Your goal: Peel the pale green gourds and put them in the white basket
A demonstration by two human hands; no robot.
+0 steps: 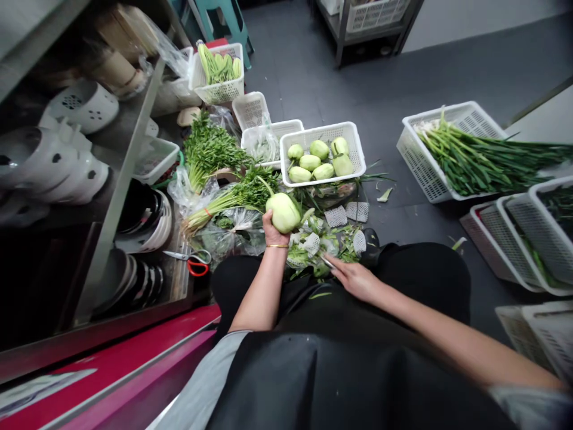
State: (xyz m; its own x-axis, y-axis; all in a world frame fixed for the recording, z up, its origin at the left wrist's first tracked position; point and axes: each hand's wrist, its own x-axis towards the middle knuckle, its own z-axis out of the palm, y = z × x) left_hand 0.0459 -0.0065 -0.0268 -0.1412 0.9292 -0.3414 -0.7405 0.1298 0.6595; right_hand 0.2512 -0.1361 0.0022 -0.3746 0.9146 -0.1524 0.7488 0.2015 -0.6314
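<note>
My left hand [274, 230] is wrapped round a round pale green gourd [285, 212] with a long curved stem, held up over the scraps. To its right, lower down, my right hand [353, 278] is closed on a slim metal tool [329, 261]; its tip is too small to make out whether it is a peeler or a knife. Beneath both hands lies a heap of green peelings [299, 255] mixed with white foam net sleeves [336, 216]. Just beyond the held gourd, a white plastic basket [323, 184] contains several similar gourds [310, 162].
Bunched leafy greens [212, 149] and plastic bags lie at left, near red-handled scissors [197, 266]. A metal shelf [128, 173] with stacked bowls borders the left side. Long green stalks [478, 155] fill a basket [421, 164] at right, with more baskets [514, 239] nearer me.
</note>
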